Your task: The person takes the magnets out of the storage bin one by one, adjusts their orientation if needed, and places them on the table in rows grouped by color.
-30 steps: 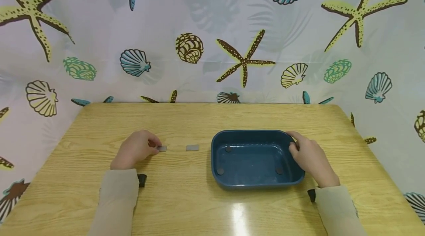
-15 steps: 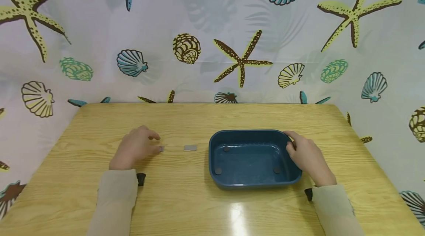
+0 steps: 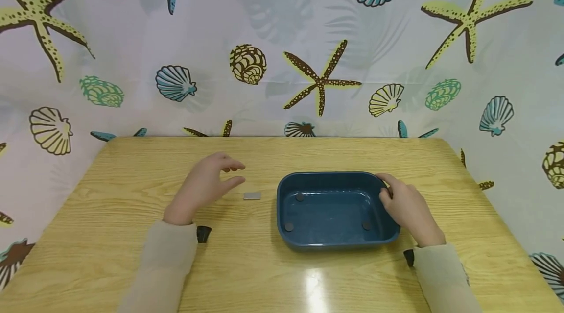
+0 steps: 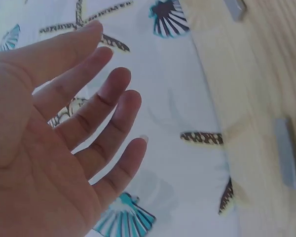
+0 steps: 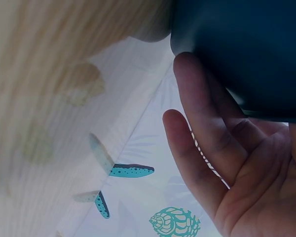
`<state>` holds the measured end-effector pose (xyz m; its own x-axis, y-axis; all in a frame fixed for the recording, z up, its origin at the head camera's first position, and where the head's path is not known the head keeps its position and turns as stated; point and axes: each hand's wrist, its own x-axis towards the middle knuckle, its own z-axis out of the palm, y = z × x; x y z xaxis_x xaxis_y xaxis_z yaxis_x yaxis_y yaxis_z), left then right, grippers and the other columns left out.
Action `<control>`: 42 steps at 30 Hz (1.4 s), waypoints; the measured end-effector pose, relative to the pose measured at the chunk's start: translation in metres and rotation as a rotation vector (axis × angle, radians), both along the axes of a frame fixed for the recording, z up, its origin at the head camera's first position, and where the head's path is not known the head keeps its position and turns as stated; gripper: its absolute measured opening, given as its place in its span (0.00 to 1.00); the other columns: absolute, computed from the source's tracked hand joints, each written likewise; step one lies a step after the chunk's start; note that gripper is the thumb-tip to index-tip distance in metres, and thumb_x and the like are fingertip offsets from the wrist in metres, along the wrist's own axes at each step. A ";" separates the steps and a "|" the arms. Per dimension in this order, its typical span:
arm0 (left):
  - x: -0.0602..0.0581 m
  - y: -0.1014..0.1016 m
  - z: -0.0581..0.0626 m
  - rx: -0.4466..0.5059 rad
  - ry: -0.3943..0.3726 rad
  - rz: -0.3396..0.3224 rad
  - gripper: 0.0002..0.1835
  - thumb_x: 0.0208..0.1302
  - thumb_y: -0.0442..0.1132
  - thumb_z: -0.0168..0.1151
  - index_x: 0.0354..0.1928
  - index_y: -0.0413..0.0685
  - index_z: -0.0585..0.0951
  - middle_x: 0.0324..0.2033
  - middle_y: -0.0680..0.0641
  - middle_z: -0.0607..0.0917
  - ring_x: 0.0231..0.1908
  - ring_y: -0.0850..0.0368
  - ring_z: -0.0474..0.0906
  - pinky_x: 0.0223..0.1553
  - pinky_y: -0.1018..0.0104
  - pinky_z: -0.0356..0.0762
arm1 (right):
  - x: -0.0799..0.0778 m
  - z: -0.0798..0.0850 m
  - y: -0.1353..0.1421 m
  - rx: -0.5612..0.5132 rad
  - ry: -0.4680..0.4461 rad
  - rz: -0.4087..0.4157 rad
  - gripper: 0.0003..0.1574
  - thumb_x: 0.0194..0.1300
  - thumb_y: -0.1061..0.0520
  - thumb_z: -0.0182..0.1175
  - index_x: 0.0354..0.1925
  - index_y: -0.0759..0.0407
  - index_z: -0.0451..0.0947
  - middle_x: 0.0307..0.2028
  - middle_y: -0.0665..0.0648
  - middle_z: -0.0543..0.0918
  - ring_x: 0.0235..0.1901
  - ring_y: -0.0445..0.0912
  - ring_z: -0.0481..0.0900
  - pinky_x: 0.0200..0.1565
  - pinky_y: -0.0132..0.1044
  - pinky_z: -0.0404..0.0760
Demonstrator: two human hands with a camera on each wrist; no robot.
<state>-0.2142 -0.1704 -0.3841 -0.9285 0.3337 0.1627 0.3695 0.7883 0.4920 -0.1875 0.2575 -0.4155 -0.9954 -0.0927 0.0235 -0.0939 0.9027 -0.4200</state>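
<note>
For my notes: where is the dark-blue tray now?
In the head view, the dark-blue tray stands right of centre on the wood-grain table, between a small grey bar and the right hand gripping its right end.

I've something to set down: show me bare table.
Bare wood lies between the sleeves, nearer than the blue tray; behind the tray, up to the cloth; and left of the left hand. Crowded: from that hand to the tray, with two gray strips, and where the right hand grips it.

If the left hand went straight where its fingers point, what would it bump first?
Probably the blue tray, around its far left corner. The left hand seems raised, though, and its height is hard to judge, so it might pass over instead.
</note>
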 end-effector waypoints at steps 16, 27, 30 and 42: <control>0.001 0.075 0.029 -0.233 0.145 -0.230 0.14 0.61 0.45 0.76 0.48 0.51 0.90 0.40 0.50 0.87 0.38 0.54 0.82 0.41 0.60 0.81 | -0.001 0.001 0.000 0.003 -0.008 -0.004 0.28 0.77 0.59 0.49 0.72 0.60 0.69 0.17 0.51 0.69 0.15 0.44 0.65 0.22 0.36 0.64; 0.008 0.109 0.025 -0.412 0.060 -0.350 0.14 0.58 0.42 0.78 0.47 0.54 0.91 0.47 0.50 0.88 0.49 0.48 0.81 0.57 0.48 0.76 | -0.001 0.001 0.000 0.007 -0.012 -0.005 0.29 0.77 0.59 0.49 0.72 0.59 0.69 0.17 0.51 0.69 0.16 0.44 0.65 0.23 0.36 0.64; 0.008 0.113 0.022 -0.423 0.026 -0.372 0.14 0.56 0.42 0.80 0.45 0.53 0.92 0.45 0.50 0.89 0.48 0.49 0.80 0.56 0.50 0.75 | -0.001 0.000 0.000 0.010 -0.010 -0.004 0.29 0.77 0.59 0.49 0.72 0.59 0.69 0.17 0.51 0.69 0.16 0.44 0.65 0.23 0.36 0.64; 0.004 0.127 0.006 -0.541 -0.012 -0.390 0.13 0.52 0.43 0.82 0.41 0.57 0.92 0.44 0.56 0.91 0.48 0.54 0.84 0.56 0.56 0.73 | -0.001 0.000 0.001 0.006 -0.008 -0.001 0.28 0.77 0.59 0.48 0.72 0.59 0.69 0.17 0.51 0.69 0.16 0.44 0.65 0.23 0.36 0.64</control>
